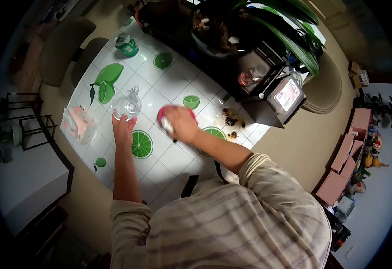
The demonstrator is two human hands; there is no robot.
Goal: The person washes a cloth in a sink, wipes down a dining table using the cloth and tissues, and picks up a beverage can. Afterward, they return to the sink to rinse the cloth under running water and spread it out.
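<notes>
On the left side of the tiled, lime-patterned tabletop point(160, 154), my left hand point(124, 127) has its fingers round the near side of a clear glass cup point(126, 105), whose handle points away from me. Near the middle, my right hand point(181, 123) is closed over a pink and white cloth point(163, 117) that lies against the tabletop; motion blurs it a little. To the right of that hand, dark wet bits point(230, 118) are scattered on the tabletop.
A green can point(126, 45) stands at the far left, a tissue pack point(80, 124) at the left edge. Along the back are a potted plant point(218, 33) and a dark holder point(261, 112) with a clear-lidded box point(287, 95). Chairs point(66, 51) stand beyond.
</notes>
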